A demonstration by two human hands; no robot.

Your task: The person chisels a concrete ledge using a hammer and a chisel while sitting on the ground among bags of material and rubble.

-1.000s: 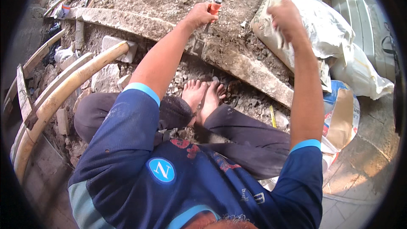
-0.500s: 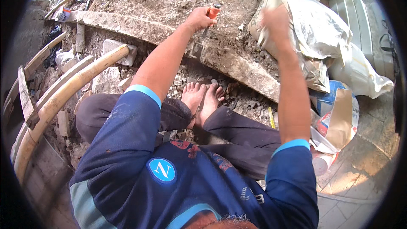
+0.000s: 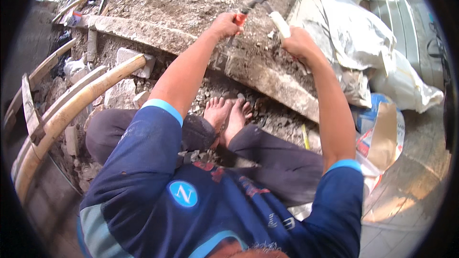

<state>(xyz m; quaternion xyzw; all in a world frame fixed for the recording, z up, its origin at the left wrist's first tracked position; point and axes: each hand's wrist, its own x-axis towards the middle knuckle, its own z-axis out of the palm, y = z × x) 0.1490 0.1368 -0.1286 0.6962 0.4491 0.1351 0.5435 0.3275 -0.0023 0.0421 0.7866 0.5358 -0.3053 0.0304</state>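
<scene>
My left hand (image 3: 225, 25) is closed around the orange handle of a chisel (image 3: 240, 18). The chisel's dark blade points down at the broken edge of a long concrete strip (image 3: 267, 77). In my right hand (image 3: 302, 46) is a claw hammer (image 3: 280, 24) with a pale handle. Its dark, curved head is at the top of the chisel; they overlap in view, and I cannot tell for certain whether they touch. My bare feet (image 3: 228, 114) are on rubble just below the strip.
White sacks (image 3: 358, 24) lie at the right, beside a torn paper bag (image 3: 385, 129). Curved bamboo poles (image 3: 81, 100) and concrete chunks (image 3: 120, 93) lie at the left. Loose soil and stones (image 3: 181, 0) spread beyond the strip. A yellow strip (image 3: 306, 136) lies near my knee.
My right hand has swung the hammer down and to the left, from beside the sacks to the chisel's top. My left hand has stayed nearly in place on the chisel.
</scene>
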